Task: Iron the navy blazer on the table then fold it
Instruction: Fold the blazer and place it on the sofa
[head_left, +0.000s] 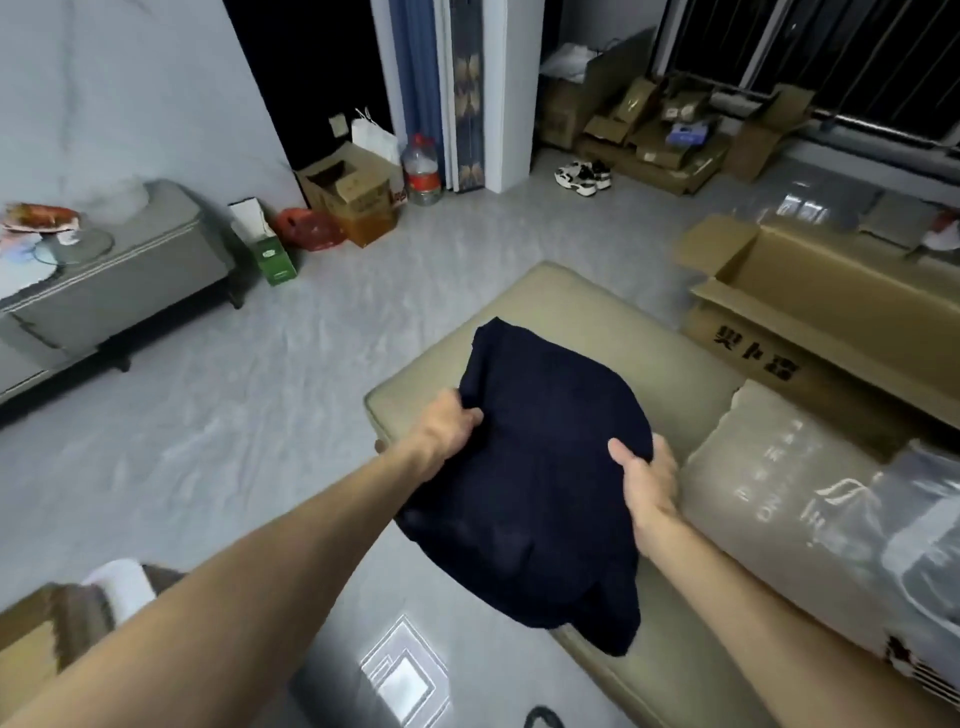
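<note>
Both hands hold the folded navy blazer over the beige padded table. The left hand pinches the bundle's left edge, fingers curled into the cloth. The right hand grips the right edge, thumb on top and fingers underneath. The blazer spans the table's near left edge, its lower part hanging past it above the floor. A plastic-wrapped cushion lies along the table's right edge.

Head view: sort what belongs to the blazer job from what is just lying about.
Job: navy blazer, held by left grip and right grip; beige padded table.
Lying about: open cardboard box, water bottle, sneakers, green box.
</note>
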